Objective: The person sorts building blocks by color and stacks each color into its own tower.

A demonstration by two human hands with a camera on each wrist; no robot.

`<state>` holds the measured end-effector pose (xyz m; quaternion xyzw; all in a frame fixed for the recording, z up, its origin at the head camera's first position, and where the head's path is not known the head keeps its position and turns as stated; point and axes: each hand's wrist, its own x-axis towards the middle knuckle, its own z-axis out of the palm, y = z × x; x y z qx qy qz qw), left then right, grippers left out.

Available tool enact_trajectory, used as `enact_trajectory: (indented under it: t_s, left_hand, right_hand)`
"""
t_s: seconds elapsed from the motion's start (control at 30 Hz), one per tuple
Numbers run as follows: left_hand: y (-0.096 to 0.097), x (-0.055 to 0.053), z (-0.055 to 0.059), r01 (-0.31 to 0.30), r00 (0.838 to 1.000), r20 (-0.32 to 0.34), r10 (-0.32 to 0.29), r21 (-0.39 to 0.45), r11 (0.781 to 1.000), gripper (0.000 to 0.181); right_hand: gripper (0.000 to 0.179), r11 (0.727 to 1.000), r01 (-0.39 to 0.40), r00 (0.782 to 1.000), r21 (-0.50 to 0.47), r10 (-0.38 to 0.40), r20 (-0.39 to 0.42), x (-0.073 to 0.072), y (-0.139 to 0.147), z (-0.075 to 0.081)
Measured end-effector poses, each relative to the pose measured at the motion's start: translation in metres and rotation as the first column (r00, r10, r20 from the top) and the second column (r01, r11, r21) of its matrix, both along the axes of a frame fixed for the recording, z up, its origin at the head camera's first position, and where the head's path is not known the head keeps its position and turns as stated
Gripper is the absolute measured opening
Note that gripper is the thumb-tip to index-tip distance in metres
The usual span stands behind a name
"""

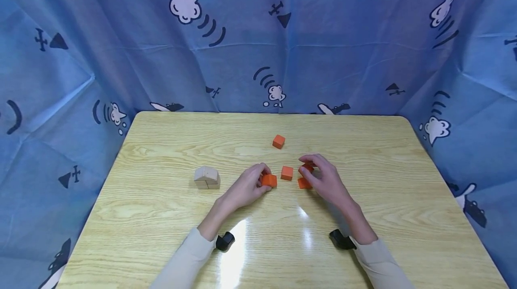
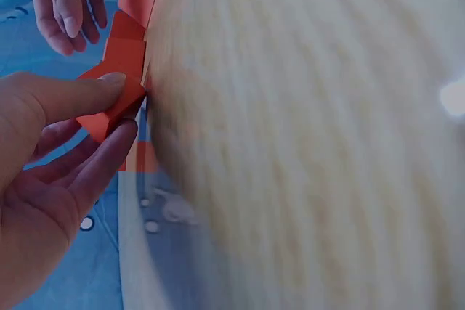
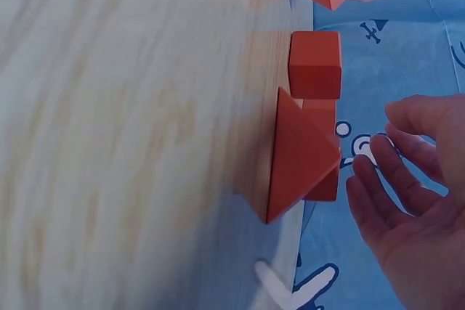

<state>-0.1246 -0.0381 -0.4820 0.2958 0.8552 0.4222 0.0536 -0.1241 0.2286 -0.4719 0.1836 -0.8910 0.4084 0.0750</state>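
Note:
My left hand (image 1: 246,186) pinches an orange block (image 2: 127,103) between thumb and fingers, low over the table. Beside it stands an orange cube (image 1: 286,172), apart from the hand. My right hand (image 1: 326,181) hovers around another orange block (image 1: 308,167), its fingers parted and relaxed. In the right wrist view, a gap shows between those fingertips (image 3: 357,186) and the blocks. An orange triangular block (image 3: 301,161) lies on the near side of that block and partly hides it. Farther back sits one more orange cube (image 1: 278,141).
Left of my left hand stands a small group of pale wooden blocks (image 1: 207,178) with a peaked top. The wood-grain table (image 1: 161,235) has blue patterned cloth (image 1: 242,46) behind it and at both sides. Each wrist wears a black camera (image 1: 225,241).

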Motion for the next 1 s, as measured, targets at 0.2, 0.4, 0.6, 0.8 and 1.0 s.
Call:
enact_trajectory:
  t_s: [0.2, 0.4, 0.6, 0.8, 1.0]
  left_hand:
    - [-0.004, 0.005, -0.002, 0.002, 0.999, 0.043, -0.004, 0.048, 0.999, 0.035]
    - [-0.007, 0.008, -0.002, -0.037, 0.999, 0.022, 0.036, 0.008, 0.999, 0.036]
    - [-0.008, 0.008, 0.0, -0.055, 0.996, 0.072, 0.054, 0.016, 0.998, 0.032]
    - [-0.007, 0.008, 0.0, -0.066, 0.995, 0.073, 0.066, 0.009, 0.998, 0.03]
    - [-0.005, 0.008, 0.0, -0.083, 0.994, 0.065, 0.083, -0.006, 0.997, 0.028]
  right_hand:
    - [0.025, 0.999, -0.038, 0.999, 0.003, 0.038, -0.011, 0.001, -0.007, 0.002]
    - [0.03, 0.996, -0.085, 0.996, 0.032, 0.085, 0.008, -0.001, -0.016, 0.002]
    - [0.035, 0.99, -0.124, 0.992, 0.063, 0.123, 0.022, -0.003, -0.026, 0.002]
    - [0.036, 0.984, -0.149, 0.989, 0.101, 0.146, 0.038, -0.006, -0.033, 0.002]
    - [0.039, 0.957, -0.174, 0.984, 0.231, 0.164, 0.062, -0.007, -0.038, 0.004]
